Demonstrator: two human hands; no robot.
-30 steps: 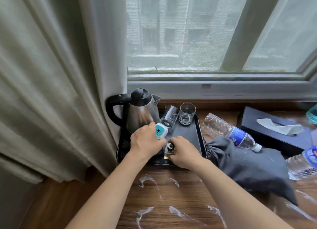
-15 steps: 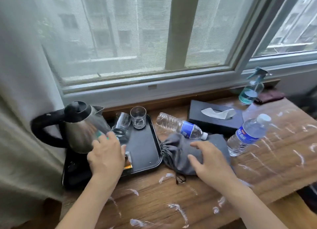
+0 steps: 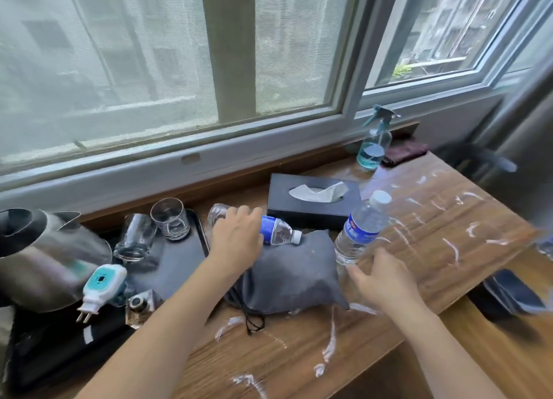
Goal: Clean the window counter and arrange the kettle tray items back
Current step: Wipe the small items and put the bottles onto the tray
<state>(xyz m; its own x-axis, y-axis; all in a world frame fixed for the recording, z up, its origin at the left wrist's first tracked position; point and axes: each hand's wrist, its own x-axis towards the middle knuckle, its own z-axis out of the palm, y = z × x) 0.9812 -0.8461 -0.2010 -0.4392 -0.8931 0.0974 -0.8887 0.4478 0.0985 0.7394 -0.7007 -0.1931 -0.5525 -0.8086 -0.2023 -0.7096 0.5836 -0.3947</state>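
Note:
On the left, a steel kettle [image 3: 45,255] stands on a black tray [image 3: 179,261]. The tray also carries two glasses [image 3: 170,222], a white and teal plug-in device [image 3: 101,288] and a small glass bottle [image 3: 137,306]. A water bottle [image 3: 278,234] lies against a grey drawstring bag [image 3: 293,273]; my left hand [image 3: 236,237] curls over its middle. A second water bottle [image 3: 362,228] stands tilted beside the bag. My right hand [image 3: 383,279] reaches its base with fingers spread, and the grip is not closed.
A black tissue box [image 3: 311,201] sits behind the bottles. A teal spray bottle [image 3: 372,147] and a dark cloth [image 3: 404,153] stand by the window frame. White smears [image 3: 454,249] streak the wooden counter [image 3: 299,353]. A dark object [image 3: 511,294] lies beyond its right edge.
My left hand left the tray and moved right onto the lying bottle. My right hand moved off the grey bag toward the standing bottle. The view swung right.

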